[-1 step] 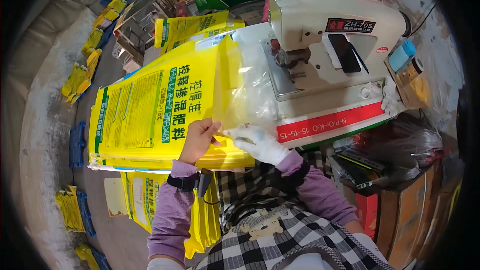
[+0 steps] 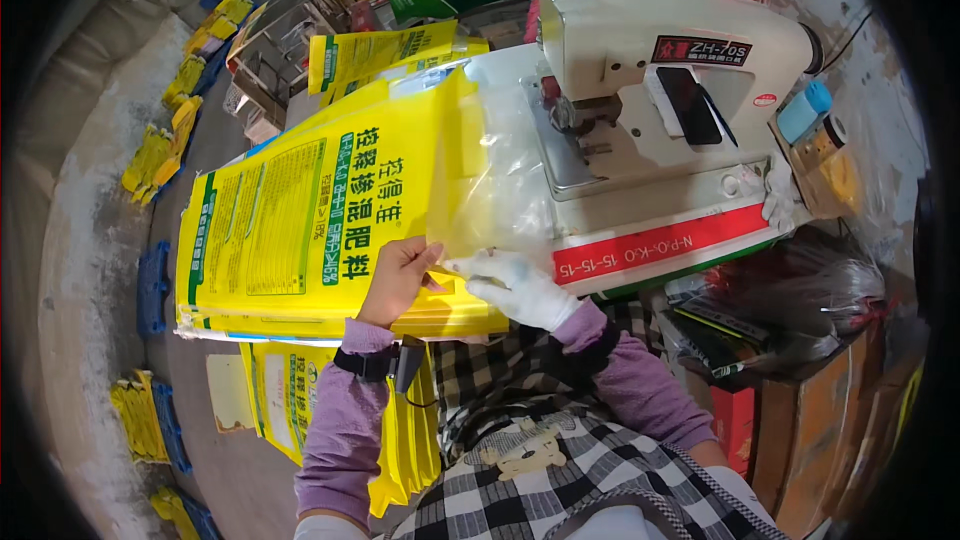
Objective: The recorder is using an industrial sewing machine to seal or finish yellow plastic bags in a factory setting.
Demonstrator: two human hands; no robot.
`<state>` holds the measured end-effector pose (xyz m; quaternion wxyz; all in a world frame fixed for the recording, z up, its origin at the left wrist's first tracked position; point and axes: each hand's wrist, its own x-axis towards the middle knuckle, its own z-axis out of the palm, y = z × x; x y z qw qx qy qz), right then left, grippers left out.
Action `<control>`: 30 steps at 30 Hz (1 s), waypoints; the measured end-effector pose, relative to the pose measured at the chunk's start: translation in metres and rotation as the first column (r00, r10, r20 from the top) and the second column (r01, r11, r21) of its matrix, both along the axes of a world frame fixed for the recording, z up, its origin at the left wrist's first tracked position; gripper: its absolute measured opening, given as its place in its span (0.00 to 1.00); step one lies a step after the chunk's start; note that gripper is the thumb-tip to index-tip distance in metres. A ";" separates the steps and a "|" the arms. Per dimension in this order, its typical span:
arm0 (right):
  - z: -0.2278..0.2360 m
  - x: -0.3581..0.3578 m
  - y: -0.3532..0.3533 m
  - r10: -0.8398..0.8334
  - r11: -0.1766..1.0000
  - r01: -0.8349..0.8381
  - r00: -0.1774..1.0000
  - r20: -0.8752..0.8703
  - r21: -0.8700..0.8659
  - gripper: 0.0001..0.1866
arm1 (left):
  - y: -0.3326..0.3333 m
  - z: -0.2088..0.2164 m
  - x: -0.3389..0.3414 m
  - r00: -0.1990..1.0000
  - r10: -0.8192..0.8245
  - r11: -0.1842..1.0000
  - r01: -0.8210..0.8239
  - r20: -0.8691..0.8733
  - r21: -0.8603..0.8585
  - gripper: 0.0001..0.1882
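Observation:
A stack of yellow printed woven bags (image 2: pixel 265 215) lies in front of me, and a clear plastic liner (image 2: pixel 505 195) sticks out of the top bag's right end. My left hand (image 2: pixel 402 280), bare, is closed with thumb and fingers pinching the near corner of that bag's mouth. Just to its right is my right hand (image 2: pixel 520 287) in a white glove, fingers pressed together at the near edge of the liner; its fingertips are partly hidden. Beyond the liner stands a cream bag-closing sewing machine (image 2: pixel 640 70).
A phone (image 2: pixel 688 105) and a pen rest on the machine. More yellow bags (image 2: pixel 408 430) hang below the stack by my left forearm. Bundles of yellow bags (image 2: pixel 140 418) on blue pallets line the far left. Plastic-wrapped goods (image 2: pixel 760 305) and a cardboard box (image 2: pixel 810 440) stand at right.

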<state>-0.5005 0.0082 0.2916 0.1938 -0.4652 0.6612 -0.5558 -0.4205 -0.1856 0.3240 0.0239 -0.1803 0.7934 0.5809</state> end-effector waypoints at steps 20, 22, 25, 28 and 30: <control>0.010 0.015 -0.065 0.377 0.926 -0.239 0.653 -0.657 0.293 0.11 | 0.054 0.060 0.099 0.995 0.025 0.627 -0.093 -0.100 -0.773 0.17; 0.025 -0.029 -0.058 0.361 0.931 -0.234 0.497 -0.789 0.279 0.12 | 0.054 0.054 0.139 0.993 0.067 0.561 -0.122 -0.101 -0.819 0.16; -0.017 -0.106 -0.047 -0.428 0.878 0.475 0.837 0.341 -0.064 0.32 | 0.062 0.042 0.155 0.977 0.165 0.562 -0.203 -0.132 -0.802 0.11; 0.000 -0.067 -0.044 -0.763 0.647 0.751 0.635 -0.124 -0.132 0.34 | 0.068 0.031 0.160 0.920 0.278 0.548 -0.389 -0.278 -0.741 0.06; 0.024 -0.051 -0.039 -0.821 0.572 0.786 0.545 -0.171 -0.236 0.32 | 0.070 0.026 0.165 0.922 0.318 0.602 -0.376 -0.221 -0.704 0.12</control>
